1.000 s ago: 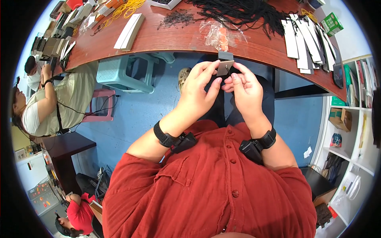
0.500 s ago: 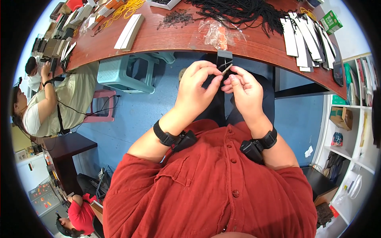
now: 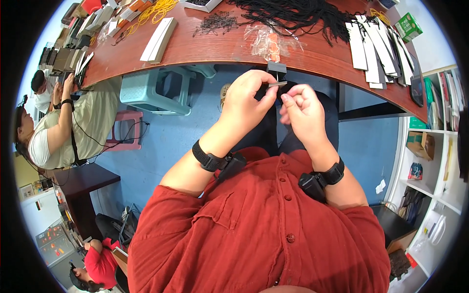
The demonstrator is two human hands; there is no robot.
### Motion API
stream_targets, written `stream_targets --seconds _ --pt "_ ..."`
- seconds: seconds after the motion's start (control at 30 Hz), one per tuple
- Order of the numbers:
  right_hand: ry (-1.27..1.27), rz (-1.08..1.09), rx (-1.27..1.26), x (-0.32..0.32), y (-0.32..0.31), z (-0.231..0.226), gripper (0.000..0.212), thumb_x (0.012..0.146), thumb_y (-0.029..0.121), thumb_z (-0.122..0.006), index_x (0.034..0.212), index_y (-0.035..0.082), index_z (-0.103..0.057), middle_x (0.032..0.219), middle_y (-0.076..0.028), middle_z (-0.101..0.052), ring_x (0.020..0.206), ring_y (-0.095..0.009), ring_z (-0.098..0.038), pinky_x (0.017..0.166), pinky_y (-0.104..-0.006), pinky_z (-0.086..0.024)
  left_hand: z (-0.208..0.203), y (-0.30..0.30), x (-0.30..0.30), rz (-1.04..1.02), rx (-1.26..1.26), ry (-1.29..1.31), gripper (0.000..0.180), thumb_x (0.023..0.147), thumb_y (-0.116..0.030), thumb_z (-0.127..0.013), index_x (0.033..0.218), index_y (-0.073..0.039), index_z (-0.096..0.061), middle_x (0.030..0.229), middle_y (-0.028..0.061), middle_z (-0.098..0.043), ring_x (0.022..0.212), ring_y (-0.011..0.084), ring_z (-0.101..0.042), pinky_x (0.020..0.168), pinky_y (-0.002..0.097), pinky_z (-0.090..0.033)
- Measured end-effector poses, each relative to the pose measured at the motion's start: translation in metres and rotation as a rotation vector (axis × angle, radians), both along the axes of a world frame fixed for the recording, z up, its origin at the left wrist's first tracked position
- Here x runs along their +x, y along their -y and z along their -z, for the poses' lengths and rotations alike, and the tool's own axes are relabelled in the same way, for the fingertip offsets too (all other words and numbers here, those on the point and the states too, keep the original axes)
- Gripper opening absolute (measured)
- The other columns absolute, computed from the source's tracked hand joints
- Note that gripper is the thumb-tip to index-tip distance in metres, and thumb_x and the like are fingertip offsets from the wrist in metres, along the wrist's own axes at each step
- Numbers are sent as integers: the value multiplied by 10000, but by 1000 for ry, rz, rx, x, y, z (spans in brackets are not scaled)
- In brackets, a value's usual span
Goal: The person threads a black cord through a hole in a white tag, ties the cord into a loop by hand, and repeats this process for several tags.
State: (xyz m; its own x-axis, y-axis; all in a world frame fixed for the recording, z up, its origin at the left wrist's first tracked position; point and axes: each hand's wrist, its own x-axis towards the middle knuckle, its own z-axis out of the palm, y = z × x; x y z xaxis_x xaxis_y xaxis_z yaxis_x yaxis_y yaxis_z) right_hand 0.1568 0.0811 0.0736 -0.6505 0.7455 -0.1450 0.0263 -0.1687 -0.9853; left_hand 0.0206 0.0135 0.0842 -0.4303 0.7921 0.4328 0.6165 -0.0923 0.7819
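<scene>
My left hand (image 3: 247, 97) pinches a thin, flat greyish strip (image 3: 278, 84) between thumb and fingers, seen nearly edge-on just off the table's front edge. A short dark end stands up beside the strip; its kind is too small to tell. Close by on the right, my right hand (image 3: 304, 110) is curled with thumb against fingers, apart from the strip; whatever it may hold is hidden. Just beyond both hands, a dark grey block (image 3: 277, 68) sits at the table edge.
On the reddish table (image 3: 210, 51) lie a white-topped stack (image 3: 159, 41), small black pieces (image 3: 215, 23), crumpled clear plastic (image 3: 268, 45), black cords (image 3: 298, 14) and white tags (image 3: 371, 51). A pale green stool (image 3: 146, 90) stands below. Another person (image 3: 58, 127) works at the left.
My right hand has drawn slightly away from the strip, to the right. My left hand has turned the strip flatter. The person at the left has moved their hands.
</scene>
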Motion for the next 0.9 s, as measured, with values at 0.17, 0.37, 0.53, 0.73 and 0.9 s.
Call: stream_targets --seconds 0.17,0.37,0.53,0.73,0.9 --pt "-31 -148 -82 11 1 -3 204 905 183 -542 762 40 -571 648 67 -470 632 -8 -393 541 -178 -326 0 14 -5 239 62 -292 168 668 -17 -667 822 -32 -601 819 104 -613 768 269 -597 691 321 -483" --pt "-10 -114 -26 9 -1 -5 181 879 122 -549 721 33 -556 620 85 -454 554 -7 -374 474 -192 -312 2 15 8 180 -111 733 142 819 -63 -613 948 -9 -594 880 47 -625 806 111 -591 728 249 -486" --pt "124 -81 111 7 -1 -21 195 825 106 -585 662 16 -526 556 48 -457 507 -22 -364 443 -213 -317 1 -2 -8 233 -255 920 94 843 -82 -604 901 -10 -590 810 32 -617 683 83 -573 635 216 -472" --pt "319 -138 333 14 -4 -31 212 795 122 -600 652 -8 -512 499 -65 -427 481 -64 -367 448 -248 -349 -17 14 -3 578 -206 1218 124 816 -168 -569 812 -51 -529 857 23 -485 692 84 -435 581 213 -349" --pt "287 -148 410 16 0 -21 181 809 103 -570 685 -17 -518 541 -86 -510 475 -75 -462 450 -251 -379 -16 27 11 455 -407 767 175 868 -105 -522 983 -6 -609 769 25 -596 634 90 -541 575 203 -434"
